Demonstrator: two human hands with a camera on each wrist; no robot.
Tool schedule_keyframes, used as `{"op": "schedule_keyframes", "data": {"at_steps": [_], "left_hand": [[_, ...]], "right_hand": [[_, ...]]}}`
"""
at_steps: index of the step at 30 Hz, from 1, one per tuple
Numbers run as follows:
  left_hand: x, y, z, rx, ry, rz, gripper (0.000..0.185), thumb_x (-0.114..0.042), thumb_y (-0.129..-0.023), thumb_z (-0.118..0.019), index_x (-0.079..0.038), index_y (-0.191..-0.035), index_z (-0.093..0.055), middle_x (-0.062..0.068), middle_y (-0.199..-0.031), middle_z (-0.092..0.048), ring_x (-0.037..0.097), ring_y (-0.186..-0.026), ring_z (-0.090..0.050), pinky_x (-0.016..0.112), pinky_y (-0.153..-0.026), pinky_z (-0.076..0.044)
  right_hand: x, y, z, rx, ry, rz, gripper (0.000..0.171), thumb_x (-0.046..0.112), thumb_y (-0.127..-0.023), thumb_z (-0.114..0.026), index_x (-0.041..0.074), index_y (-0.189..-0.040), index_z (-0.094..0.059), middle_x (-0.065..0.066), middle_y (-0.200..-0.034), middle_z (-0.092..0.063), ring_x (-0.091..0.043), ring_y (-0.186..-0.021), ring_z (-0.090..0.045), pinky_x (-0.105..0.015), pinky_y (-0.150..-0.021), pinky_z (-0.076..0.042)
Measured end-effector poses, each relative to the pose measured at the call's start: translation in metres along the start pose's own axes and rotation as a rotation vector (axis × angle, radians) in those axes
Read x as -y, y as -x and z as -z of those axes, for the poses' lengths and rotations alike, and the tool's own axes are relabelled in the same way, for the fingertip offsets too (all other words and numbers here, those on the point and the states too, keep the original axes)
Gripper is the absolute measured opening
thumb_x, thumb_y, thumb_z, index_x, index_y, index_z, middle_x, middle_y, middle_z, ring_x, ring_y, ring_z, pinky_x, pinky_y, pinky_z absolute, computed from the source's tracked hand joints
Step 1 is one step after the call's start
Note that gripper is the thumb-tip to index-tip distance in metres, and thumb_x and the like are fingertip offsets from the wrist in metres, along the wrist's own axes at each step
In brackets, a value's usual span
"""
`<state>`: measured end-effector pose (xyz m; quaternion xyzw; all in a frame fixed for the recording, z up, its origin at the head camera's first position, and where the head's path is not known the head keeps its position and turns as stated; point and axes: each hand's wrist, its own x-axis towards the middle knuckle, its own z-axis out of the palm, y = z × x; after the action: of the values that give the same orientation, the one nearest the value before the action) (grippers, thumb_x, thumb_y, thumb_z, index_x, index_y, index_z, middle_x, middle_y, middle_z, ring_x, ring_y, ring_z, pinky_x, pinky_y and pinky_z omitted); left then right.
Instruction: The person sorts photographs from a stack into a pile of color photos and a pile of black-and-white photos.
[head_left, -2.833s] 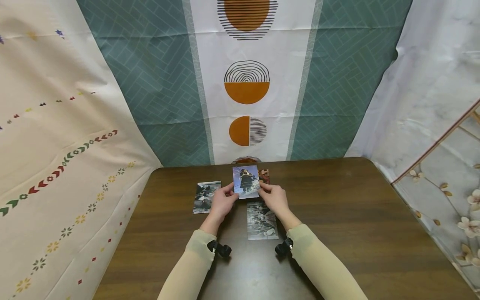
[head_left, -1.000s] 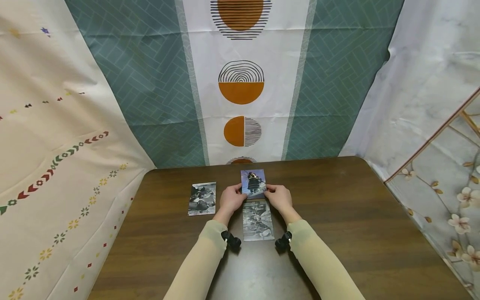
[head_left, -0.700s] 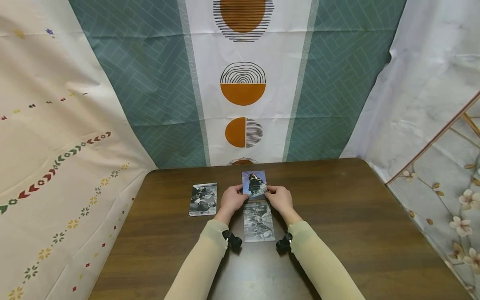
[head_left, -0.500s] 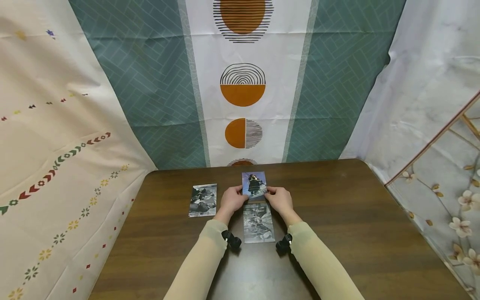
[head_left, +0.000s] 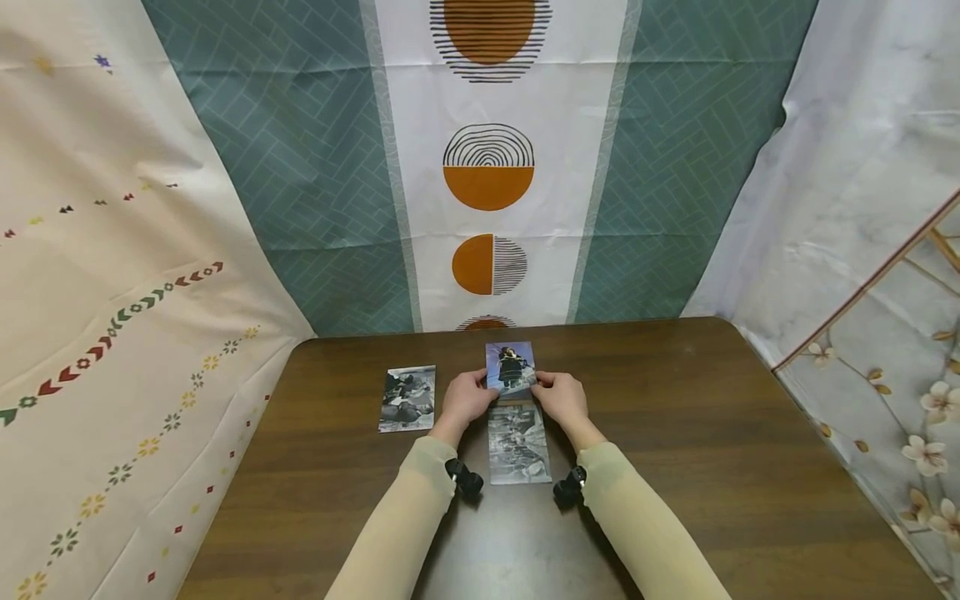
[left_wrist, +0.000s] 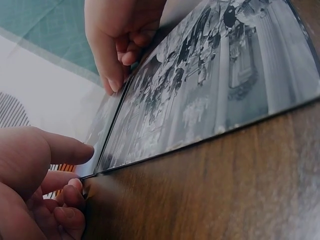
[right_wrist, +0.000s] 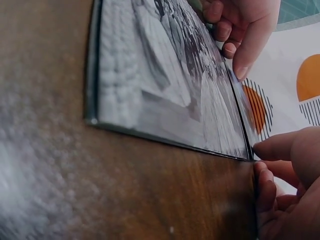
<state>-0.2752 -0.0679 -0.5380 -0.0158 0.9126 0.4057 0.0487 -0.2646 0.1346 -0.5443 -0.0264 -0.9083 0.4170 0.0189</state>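
Note:
A colour photo card (head_left: 511,367) of a dark-clad figure against blue lies towards the table's back edge. My left hand (head_left: 467,397) pinches its lower left corner between thumb and fingers. The lower right corner is pinched by my right hand (head_left: 562,398). Directly below it lies a black-and-white photo card (head_left: 519,446), its top edge against or very near the colour card's lower edge. Both wrist views show this black-and-white card (left_wrist: 200,75) close up, flat on the wood, with the thumbs just beyond its far edge. Whatever lies under the colour card is hidden.
Another black-and-white photo card (head_left: 407,398) lies apart to the left of my left hand. The brown wooden table (head_left: 675,467) extends widely to both sides. Patterned cloths (head_left: 487,100) hang behind and beside it.
Both hands have moved the colour card right and set it in line above the black-and-white card. The reddish picture peeking out at its right is now covered. Over the last second, almost nothing moved.

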Motion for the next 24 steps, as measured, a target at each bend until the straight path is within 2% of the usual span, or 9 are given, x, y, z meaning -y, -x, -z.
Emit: {"op": "schedule_keyframes", "data": {"at_steps": [3, 7, 11, 18, 20, 24], "left_hand": [[0.0002, 0.0009, 0.0004, -0.007, -0.006, 0.000, 0.058, -0.022, -0.097, -0.075, -0.008, -0.152, -0.062, 0.004, -0.094, -0.071, 0.022, -0.090, -0.062, 0.043, -0.085, -0.052], [0.0005, 0.0012, -0.0001, -0.001, 0.003, -0.001, 0.059, -0.022, -0.097, -0.074, -0.009, -0.153, -0.061, 0.003, -0.083, -0.066, 0.021, -0.080, -0.057, 0.039, -0.076, -0.046], [0.0002, 0.0013, -0.0011, -0.003, 0.007, 0.001, 0.058, -0.022, -0.098, -0.074, -0.009, -0.153, -0.060, 0.002, -0.079, -0.063, 0.021, -0.078, -0.055, 0.038, -0.075, -0.044], [-0.0007, 0.0012, -0.0021, -0.019, 0.002, 0.010, 0.058, -0.023, -0.097, -0.075, -0.009, -0.151, -0.062, 0.005, -0.099, -0.072, 0.023, -0.096, -0.062, 0.044, -0.088, -0.052], [-0.0006, 0.0009, -0.0024, -0.022, 0.000, 0.007, 0.057, -0.022, -0.097, -0.075, -0.009, -0.151, -0.062, 0.004, -0.098, -0.071, 0.022, -0.094, -0.061, 0.043, -0.087, -0.052], [-0.0003, 0.0003, -0.0026, -0.020, -0.006, 0.006, 0.057, -0.022, -0.097, -0.074, -0.009, -0.152, -0.062, 0.003, -0.085, -0.065, 0.021, -0.081, -0.056, 0.039, -0.078, -0.046]], "right_hand": [[0.0005, 0.0002, -0.0002, 0.004, -0.008, 0.003, 0.040, 0.019, -0.100, -0.071, 0.007, -0.137, -0.074, -0.010, -0.117, -0.078, -0.035, -0.115, -0.069, -0.053, -0.097, -0.053], [0.0007, 0.0006, 0.0007, 0.009, -0.018, 0.002, 0.039, 0.018, -0.100, -0.071, 0.007, -0.138, -0.073, -0.012, -0.119, -0.077, -0.037, -0.117, -0.068, -0.054, -0.098, -0.053], [0.0001, 0.0000, 0.0006, 0.009, -0.018, 0.002, 0.039, 0.018, -0.100, -0.071, 0.006, -0.138, -0.073, -0.012, -0.119, -0.077, -0.037, -0.119, -0.068, -0.054, -0.099, -0.052], [-0.0010, -0.0009, 0.0002, 0.008, -0.012, -0.002, 0.039, 0.019, -0.100, -0.072, 0.007, -0.137, -0.074, -0.013, -0.120, -0.077, -0.038, -0.120, -0.067, -0.055, -0.100, -0.052], [-0.0007, -0.0003, 0.0013, 0.006, -0.005, 0.004, 0.038, 0.018, -0.101, -0.071, 0.006, -0.136, -0.074, -0.014, -0.121, -0.077, -0.039, -0.120, -0.067, -0.055, -0.100, -0.052], [-0.0007, 0.0002, 0.0027, 0.003, -0.003, 0.015, 0.037, 0.017, -0.101, -0.070, 0.005, -0.135, -0.074, -0.016, -0.122, -0.076, -0.041, -0.120, -0.067, -0.056, -0.100, -0.052]]}}
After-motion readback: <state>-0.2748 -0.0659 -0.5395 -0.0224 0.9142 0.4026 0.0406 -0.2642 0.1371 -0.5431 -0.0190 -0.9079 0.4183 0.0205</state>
